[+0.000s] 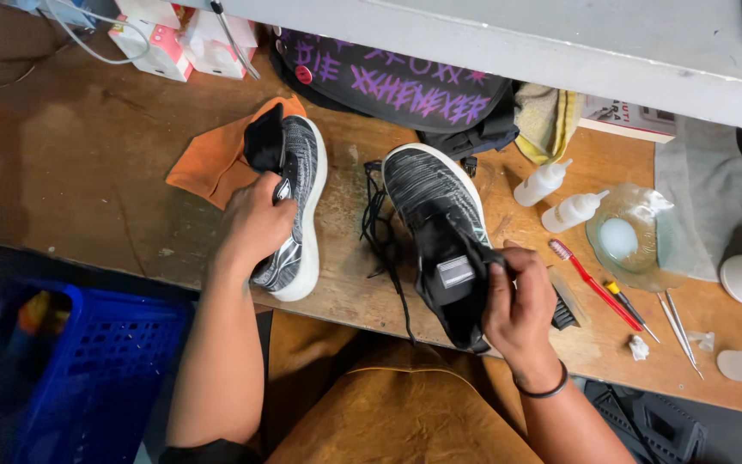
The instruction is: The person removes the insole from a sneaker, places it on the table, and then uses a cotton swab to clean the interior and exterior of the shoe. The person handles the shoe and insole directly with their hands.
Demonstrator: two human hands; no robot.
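Hands grip both knit sneakers on the worktop (79, 172), left hand (255, 225) clasping the left sneaker (301, 185), right hand (521, 314) pinching the right sneaker (435, 215) tongue; loose laces (378, 232) could snag, dragging it off the edge.

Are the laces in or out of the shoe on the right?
Out. The black laces lie loose in a heap on the wooden bench beside the right shoe, whose tongue the right hand pulls back.
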